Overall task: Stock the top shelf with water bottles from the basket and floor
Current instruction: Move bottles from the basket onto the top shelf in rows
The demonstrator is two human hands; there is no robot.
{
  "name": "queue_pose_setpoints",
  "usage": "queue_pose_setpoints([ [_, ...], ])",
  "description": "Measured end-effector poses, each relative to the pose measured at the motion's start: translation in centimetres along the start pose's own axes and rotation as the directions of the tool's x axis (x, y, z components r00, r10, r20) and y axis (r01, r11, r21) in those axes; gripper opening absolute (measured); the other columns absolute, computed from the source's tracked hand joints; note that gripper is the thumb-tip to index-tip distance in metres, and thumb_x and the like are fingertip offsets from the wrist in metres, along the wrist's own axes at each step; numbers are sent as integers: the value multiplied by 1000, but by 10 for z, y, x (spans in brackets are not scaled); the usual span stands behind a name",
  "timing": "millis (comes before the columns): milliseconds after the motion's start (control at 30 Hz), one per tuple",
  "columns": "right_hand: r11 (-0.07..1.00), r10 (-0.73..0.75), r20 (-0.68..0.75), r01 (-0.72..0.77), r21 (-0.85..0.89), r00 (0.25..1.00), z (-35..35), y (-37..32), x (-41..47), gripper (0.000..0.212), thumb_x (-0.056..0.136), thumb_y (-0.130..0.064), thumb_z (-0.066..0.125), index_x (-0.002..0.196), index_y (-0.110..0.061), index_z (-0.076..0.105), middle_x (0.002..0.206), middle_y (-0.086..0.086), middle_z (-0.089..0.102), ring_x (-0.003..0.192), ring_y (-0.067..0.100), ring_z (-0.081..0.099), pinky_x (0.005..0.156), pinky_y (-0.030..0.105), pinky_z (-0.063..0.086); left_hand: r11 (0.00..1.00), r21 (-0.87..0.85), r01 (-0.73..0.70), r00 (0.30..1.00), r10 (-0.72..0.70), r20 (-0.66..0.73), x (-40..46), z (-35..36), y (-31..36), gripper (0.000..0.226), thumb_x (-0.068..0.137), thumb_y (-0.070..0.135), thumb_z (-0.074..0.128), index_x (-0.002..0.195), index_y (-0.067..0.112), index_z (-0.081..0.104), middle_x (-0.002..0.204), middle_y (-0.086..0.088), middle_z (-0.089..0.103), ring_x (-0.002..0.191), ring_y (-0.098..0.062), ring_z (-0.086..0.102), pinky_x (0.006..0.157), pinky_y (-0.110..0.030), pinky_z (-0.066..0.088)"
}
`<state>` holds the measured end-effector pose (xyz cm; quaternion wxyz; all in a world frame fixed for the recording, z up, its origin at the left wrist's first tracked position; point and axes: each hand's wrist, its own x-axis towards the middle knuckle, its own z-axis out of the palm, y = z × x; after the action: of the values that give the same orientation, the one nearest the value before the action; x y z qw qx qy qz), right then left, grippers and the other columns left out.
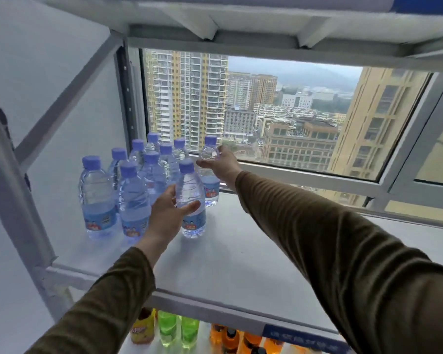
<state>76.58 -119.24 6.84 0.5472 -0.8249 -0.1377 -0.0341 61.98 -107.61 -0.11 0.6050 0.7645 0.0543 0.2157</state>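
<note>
Several clear water bottles with purple caps and blue labels point(97, 198) stand grouped at the left of the white top shelf point(241, 256). My left hand point(168, 213) grips the nearest bottle point(191, 198), which stands upright on the shelf at the group's front right. My right hand point(221, 162) reaches farther back and holds the upper part of another bottle point(210, 175), upright at the group's rear right by the window. Both arms wear olive-brown sleeves. No basket or floor is in view.
The shelf's grey metal uprights and diagonal brace point(18, 180) stand at the left, with a shelf board overhead point(215, 24). A window point(292, 111) lies directly behind. Bare shelf surface stretches to the right. Yellow, green and orange drink bottles point(189, 330) fill the shelf below.
</note>
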Motion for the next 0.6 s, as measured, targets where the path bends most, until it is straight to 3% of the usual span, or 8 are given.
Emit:
queue_pose_setpoints([
  [100,1000,17,23,-17,-1,1000,12,12,22,76,73,-31,93,133,-8,52,134,12,65,118,30,65,102,44,54,999,41,9,999,-8,-39,18,9,-5,42,85,20,79,122,23,60,112,8,66,98,-13,62,83,-28,46],
  [167,1000,24,62,-24,-5,998,18,17,32,73,77,-28,91,134,-9,51,136,10,64,116,28,64,98,42,54,999,33,15,999,-14,-50,27,13,-9,40,85,20,79,119,26,59,113,8,66,100,-13,62,86,-31,46],
  [267,999,-19,82,22,-40,996,22,24,42,67,84,-24,84,138,-7,49,135,12,63,107,25,60,86,34,45,998,52,20,999,-17,-50,39,18,-15,50,84,24,80,129,25,58,123,6,68,110,-18,64,94,-41,51],
  [400,993,-38,92,48,-109,995,22,32,55,51,89,-24,77,131,-12,53,121,7,64,98,23,58,80,31,41,995,103,-2,998,9,-62,48,25,-15,52,85,28,78,131,25,54,120,9,63,111,-18,60,98,-41,49],
  [500,986,-72,92,84,-142,993,23,37,59,58,89,-31,77,136,-13,50,135,7,62,103,22,56,85,32,41,994,105,-1,997,9,-75,53,27,-14,53,87,29,77,134,25,52,117,10,60,107,-16,58,94,-38,48],
  [600,991,-67,102,77,-105,993,23,41,62,68,86,-36,81,141,-13,47,132,2,59,107,23,56,88,34,43,995,96,2,997,5,-81,58,26,-18,54,87,31,77,134,26,51,113,14,59,102,-12,56,87,-32,43],
])
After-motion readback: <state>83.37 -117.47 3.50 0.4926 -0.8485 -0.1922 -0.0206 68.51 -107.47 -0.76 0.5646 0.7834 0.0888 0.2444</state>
